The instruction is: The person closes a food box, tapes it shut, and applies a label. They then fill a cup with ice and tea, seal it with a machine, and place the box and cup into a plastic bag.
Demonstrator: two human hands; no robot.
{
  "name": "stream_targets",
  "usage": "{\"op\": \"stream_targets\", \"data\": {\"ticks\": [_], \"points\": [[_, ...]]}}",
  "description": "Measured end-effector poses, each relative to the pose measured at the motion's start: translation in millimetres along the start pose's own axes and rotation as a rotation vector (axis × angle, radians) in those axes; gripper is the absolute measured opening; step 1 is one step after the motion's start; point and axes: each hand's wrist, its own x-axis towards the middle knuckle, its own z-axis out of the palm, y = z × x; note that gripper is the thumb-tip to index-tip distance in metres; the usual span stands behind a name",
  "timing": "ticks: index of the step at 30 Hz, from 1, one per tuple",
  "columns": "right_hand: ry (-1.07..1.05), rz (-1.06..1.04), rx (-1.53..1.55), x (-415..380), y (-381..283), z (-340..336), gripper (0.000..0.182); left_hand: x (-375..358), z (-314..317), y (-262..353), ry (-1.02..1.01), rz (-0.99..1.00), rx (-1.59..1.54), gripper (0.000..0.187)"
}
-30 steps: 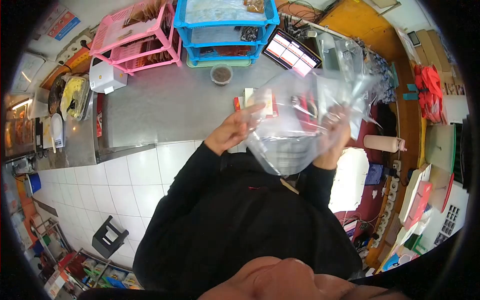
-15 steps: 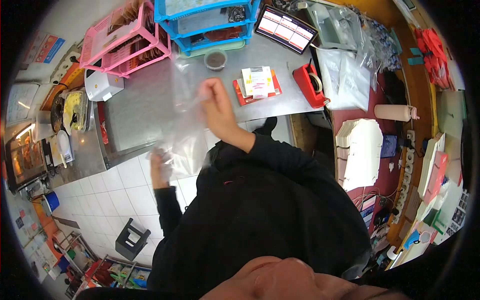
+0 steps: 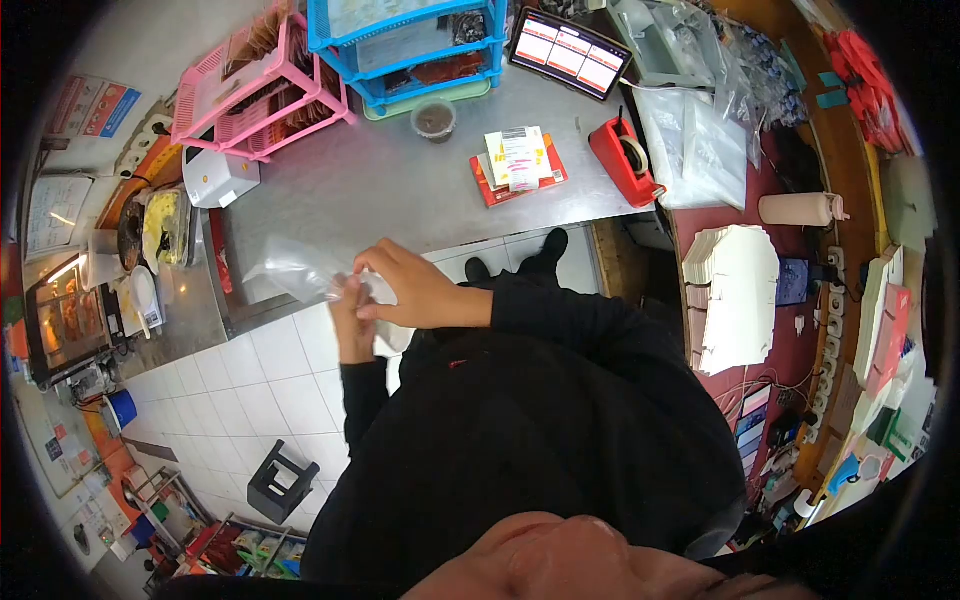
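Note:
A clear plastic bag (image 3: 292, 268) is bunched between my two hands, its loose end spreading to the left over the edge of the metal counter (image 3: 350, 190). My left hand (image 3: 352, 322) is closed around the gathered plastic. Against it, my right hand (image 3: 415, 288) pinches the same bag with thumb and fingers. A round tub with a dark filling (image 3: 434, 119) stands on the counter beyond my hands. To its right lie a red box (image 3: 545, 180) and a white labelled packet (image 3: 520, 155).
A red tape dispenser (image 3: 625, 165), a tablet (image 3: 570, 52) and plastic bags (image 3: 700, 150) are at the right. Pink racks (image 3: 255, 90) and blue trays (image 3: 400, 65) stand at the back. Stacked white cartons (image 3: 735, 300) lie right; a black stool (image 3: 282, 482) is on the floor.
My hands have come together near the counter's front edge; my right hand has moved down. The bag, earlier stretched between them, is now gathered, with its loose end to the left.

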Motion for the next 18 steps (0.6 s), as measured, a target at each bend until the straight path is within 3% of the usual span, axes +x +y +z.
{"op": "stream_targets", "data": {"ticks": [1, 2, 5, 6, 8, 10, 13, 16, 18], "points": [[-0.117, 0.119, 0.073, -2.7, 3.2, 4.0, 0.042, -11.9, 35.9, 9.5, -0.041, -0.012, -0.062, 0.031], [-0.018, 0.055, 0.062, -3.7, 4.6, 8.2, 0.040, -13.9, 47.5, 11.9, -0.124, -0.126, -0.233, 0.033], [-0.086, 0.194, 0.265, 0.0, 17.0, -2.8, 0.032, -1.3, 36.3, 5.3, -0.165, -0.026, -0.198, 0.033], [-0.086, 0.193, 0.262, 0.7, 17.6, -6.2, 0.032, 3.4, 32.6, 5.4, -0.201, -0.034, -0.242, 0.025], [0.056, 0.133, 0.190, 2.3, 18.1, -11.1, 0.025, -2.3, 37.3, 14.9, -0.114, -0.059, -0.174, 0.022], [0.055, 0.088, 0.151, 1.4, 26.4, -11.5, 0.024, -4.2, 40.3, 23.4, 0.046, -0.129, -0.153, 0.017], [0.023, 0.026, 0.092, 0.4, 23.9, -9.9, 0.022, 9.8, 6.9, 6.5, -0.107, -0.133, -0.286, 0.018], [-0.041, 0.010, 0.018, 0.7, 20.7, -10.4, 0.022, 6.8, 24.1, 15.7, 0.038, -0.170, -0.401, 0.022], [-0.073, 0.009, -0.037, 2.4, 20.4, -11.2, 0.022, 10.2, 22.1, 15.3, -0.036, -0.139, -0.392, 0.025]]}}
